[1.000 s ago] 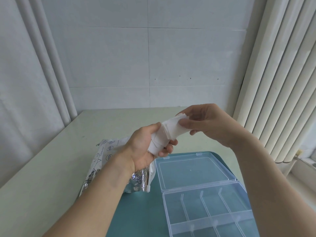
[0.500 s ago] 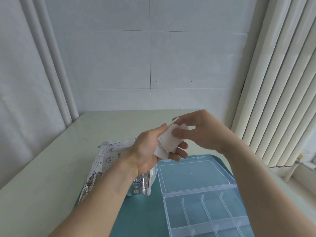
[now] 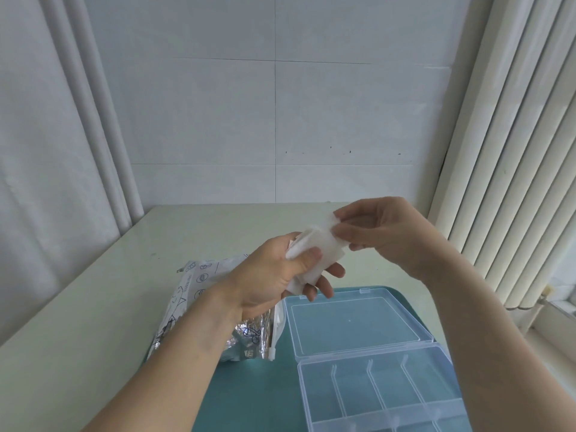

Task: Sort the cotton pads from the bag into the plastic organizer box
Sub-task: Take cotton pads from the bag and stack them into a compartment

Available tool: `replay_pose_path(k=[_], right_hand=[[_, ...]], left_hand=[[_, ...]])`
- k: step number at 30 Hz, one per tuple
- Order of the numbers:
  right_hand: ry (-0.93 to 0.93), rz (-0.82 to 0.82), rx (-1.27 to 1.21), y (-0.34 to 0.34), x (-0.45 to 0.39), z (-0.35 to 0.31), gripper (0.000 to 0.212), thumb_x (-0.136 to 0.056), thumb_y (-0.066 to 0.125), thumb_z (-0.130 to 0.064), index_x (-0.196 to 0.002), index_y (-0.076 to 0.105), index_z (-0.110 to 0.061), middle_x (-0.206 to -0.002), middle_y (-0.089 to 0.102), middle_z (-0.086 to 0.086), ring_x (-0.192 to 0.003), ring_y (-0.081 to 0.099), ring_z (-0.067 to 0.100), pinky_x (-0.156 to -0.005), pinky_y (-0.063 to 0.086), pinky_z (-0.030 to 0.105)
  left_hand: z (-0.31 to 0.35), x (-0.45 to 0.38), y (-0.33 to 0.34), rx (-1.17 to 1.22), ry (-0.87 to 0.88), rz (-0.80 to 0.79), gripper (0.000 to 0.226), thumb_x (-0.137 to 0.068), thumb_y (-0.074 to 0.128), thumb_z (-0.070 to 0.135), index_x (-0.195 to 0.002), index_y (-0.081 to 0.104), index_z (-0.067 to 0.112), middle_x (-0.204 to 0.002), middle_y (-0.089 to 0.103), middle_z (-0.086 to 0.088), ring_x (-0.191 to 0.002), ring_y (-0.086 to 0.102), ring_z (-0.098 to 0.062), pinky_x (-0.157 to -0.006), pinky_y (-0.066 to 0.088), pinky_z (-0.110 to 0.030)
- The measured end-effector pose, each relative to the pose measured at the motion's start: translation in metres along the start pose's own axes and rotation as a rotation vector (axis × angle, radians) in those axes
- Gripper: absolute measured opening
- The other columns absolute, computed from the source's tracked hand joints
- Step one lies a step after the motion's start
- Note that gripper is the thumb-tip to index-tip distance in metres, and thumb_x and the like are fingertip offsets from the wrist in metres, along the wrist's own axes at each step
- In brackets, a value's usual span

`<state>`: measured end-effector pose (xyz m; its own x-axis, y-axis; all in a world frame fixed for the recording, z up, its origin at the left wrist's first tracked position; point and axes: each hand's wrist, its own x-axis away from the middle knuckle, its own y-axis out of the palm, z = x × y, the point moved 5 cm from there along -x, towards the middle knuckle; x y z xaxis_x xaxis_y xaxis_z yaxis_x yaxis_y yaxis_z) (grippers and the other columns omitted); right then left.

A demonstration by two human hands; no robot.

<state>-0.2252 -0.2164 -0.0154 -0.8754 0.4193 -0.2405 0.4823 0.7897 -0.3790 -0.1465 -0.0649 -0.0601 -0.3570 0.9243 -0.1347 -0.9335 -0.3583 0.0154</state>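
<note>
White cotton pads (image 3: 314,254), a small stack of them, sit in the grip of the left hand (image 3: 274,275), thumb pressing on top and fingers curled underneath, held in the air above the far edge of the plastic organizer box (image 3: 374,366). The right hand (image 3: 383,232) pinches the top end of the stack between thumb and fingertips, so both grips are closed on the pads. The box lies open on a teal mat (image 3: 265,397) on the bench (image 3: 93,307), lid flat on the far side of its base, and the divided compartments that can be seen hold nothing yet. The foil bag (image 3: 218,322) rests just left of the box, partly hidden by the left forearm. The step in hand looks like peeling a few pads off the stack. To do it well, the left thumb should keep the remaining pads pinned while the right fingertips slide only the top layers free, pulling along the stack rather than lifting, since the soft pads cling and fan out. Then lower them flat into one compartment, edges squared against a divider.
</note>
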Motion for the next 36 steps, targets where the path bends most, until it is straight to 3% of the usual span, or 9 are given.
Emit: replay_pose_path(k=[5,8,10,14,16,19,24,32,36], right_hand=[[-0.086,0.261,-0.114,-0.019,0.002,-0.007,0.01,-0.091,0.07,-0.004,-0.089,0.074,-0.013,-0.077,0.077,0.003,-0.066,0.067,0.017,-0.071,0.057,0.031],[-0.106,0.08,-0.097,-0.006,0.006,-0.017,0.008,-0.089,0.071,-0.002,-0.091,0.075,-0.008,-0.079,0.077,0.009,-0.066,0.066,0.019,-0.068,0.057,0.031],[-0.145,-0.027,0.101,0.012,0.008,-0.019,0.009,-0.088,0.072,-0.005,-0.09,0.077,-0.012,-0.075,0.076,0.002,-0.062,0.067,0.013,-0.061,0.052,0.025],[-0.198,0.015,0.342,0.025,0.005,-0.019,0.008,-0.085,0.077,-0.018,-0.087,0.076,-0.025,-0.073,0.075,-0.011,-0.065,0.067,0.005,-0.064,0.054,0.02],[-0.223,0.076,0.437,0.022,0.004,-0.018,0.012,-0.082,0.08,-0.026,-0.092,0.074,-0.028,-0.079,0.071,-0.016,-0.069,0.063,0.003,-0.064,0.048,0.011],[-0.198,0.03,0.572,0.022,0.002,-0.014,0.023,-0.086,0.075,-0.041,-0.105,0.065,-0.035,-0.096,0.065,-0.018,-0.08,0.06,0.002,-0.067,0.042,0.011],[-0.212,-0.086,0.46,0.027,0.004,-0.014,0.009,-0.087,0.076,-0.031,-0.093,0.07,-0.029,-0.088,0.068,-0.018,-0.077,0.06,-0.005,-0.067,0.042,0.013],[-0.244,-0.104,0.374,0.025,0.006,-0.02,0.015,-0.084,0.079,-0.024,-0.087,0.066,-0.03,-0.088,0.07,-0.014,-0.087,0.065,-0.002,-0.071,0.05,0.016],[-0.247,-0.109,0.381,0.028,0.006,-0.019,0.015,-0.084,0.08,-0.025,-0.087,0.067,-0.031,-0.09,0.072,-0.016,-0.092,0.066,-0.004,-0.085,0.053,0.025]], left_hand=[[-0.005,0.001,-0.007,-0.004,-0.07,0.085,0.026,-0.102,0.048,0.014,-0.117,0.057,-0.005,-0.098,0.069,-0.019,-0.071,0.066,-0.026,-0.059,0.052,-0.028],[-0.004,-0.001,-0.01,0.12,-0.078,0.2,0.024,-0.104,0.044,0.012,-0.116,0.058,-0.003,-0.092,0.067,-0.019,-0.068,0.064,-0.024,-0.057,0.053,-0.028],[-0.002,-0.003,-0.003,0.208,-0.09,0.163,0.03,-0.106,0.038,0.017,-0.112,0.063,0.001,-0.091,0.066,-0.018,-0.069,0.064,-0.025,-0.059,0.054,-0.029],[-0.001,-0.004,0.005,0.387,-0.132,0.124,0.05,-0.106,0.029,0.037,-0.112,0.064,0.001,-0.09,0.064,-0.022,-0.071,0.065,-0.032,-0.062,0.057,-0.034],[-0.002,-0.004,0.005,0.373,-0.12,0.131,0.051,-0.106,0.029,0.037,-0.111,0.064,0.0,-0.092,0.064,-0.023,-0.071,0.065,-0.034,-0.061,0.057,-0.036],[-0.002,-0.004,0.005,0.307,-0.108,0.122,0.05,-0.107,0.029,0.036,-0.112,0.064,0.001,-0.093,0.064,-0.022,-0.07,0.064,-0.033,-0.057,0.054,-0.035],[-0.003,-0.003,0.002,0.236,-0.126,0.105,0.055,-0.107,0.025,0.041,-0.115,0.063,0.003,-0.085,0.064,-0.021,-0.06,0.059,-0.028,-0.04,0.037,-0.025],[-0.001,0.0,0.0,0.141,-0.131,0.079,0.05,-0.107,0.022,0.037,-0.114,0.062,0.007,-0.086,0.066,-0.022,-0.058,0.057,-0.026,-0.041,0.032,-0.023],[-0.003,-0.001,-0.001,0.125,-0.142,0.092,0.052,-0.107,0.021,0.041,-0.112,0.062,0.008,-0.087,0.066,-0.023,-0.06,0.057,-0.027,-0.044,0.032,-0.025]])
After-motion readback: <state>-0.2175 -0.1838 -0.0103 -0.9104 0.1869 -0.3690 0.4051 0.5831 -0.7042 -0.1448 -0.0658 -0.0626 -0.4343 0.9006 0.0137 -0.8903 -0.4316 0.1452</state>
